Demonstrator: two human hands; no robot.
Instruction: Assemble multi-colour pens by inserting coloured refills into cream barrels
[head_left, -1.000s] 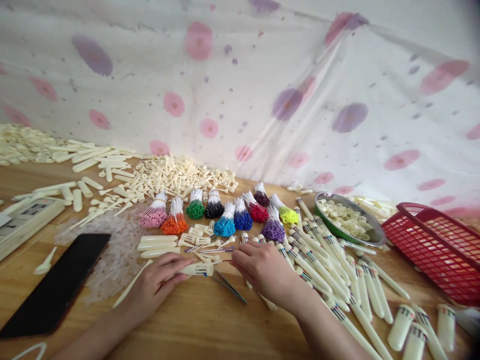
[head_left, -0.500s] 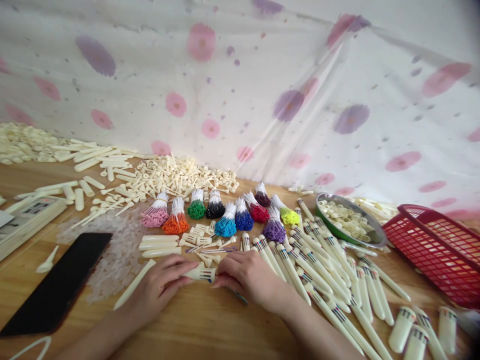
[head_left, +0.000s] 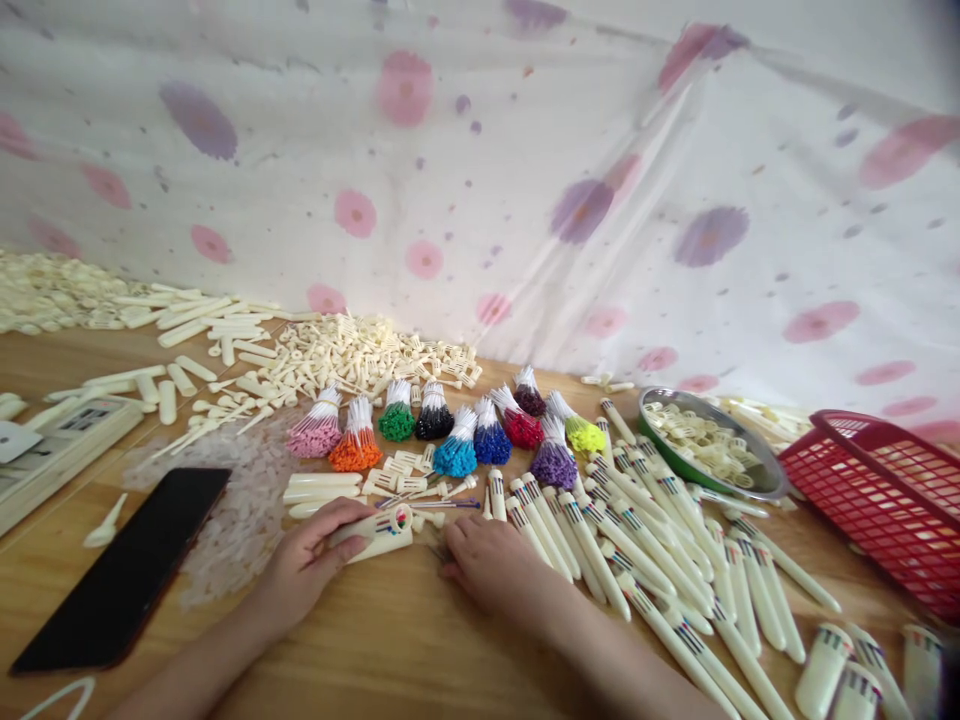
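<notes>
My left hand [head_left: 315,560] is closed around a cream multicolour pen barrel [head_left: 381,524]. Its open end tilts towards me and shows coloured tips in its slots. Just under it is a second cream tube [head_left: 388,545], and I cannot tell whether the hand holds this too. Close to the tabletop, right of the barrel, my right hand [head_left: 495,565] has its fingers curled. Something thin and dark is at its fingertips, too blurred to name. Beyond the hands lie loose purple refills [head_left: 442,503] and cream slotted pieces [head_left: 397,468].
Bundles of coloured refills, such as the orange bundle [head_left: 355,445], stand behind the hands. Many multicolour pens [head_left: 652,520] lie to the right, near a metal bowl [head_left: 772,490] and a red basket [head_left: 885,500]. A black phone [head_left: 127,570] lies left. Cream parts [head_left: 360,350] are heaped behind.
The pen barrel has turned in my left hand, so its open end now faces me. My right hand has moved away from the barrel, slightly to the right.
</notes>
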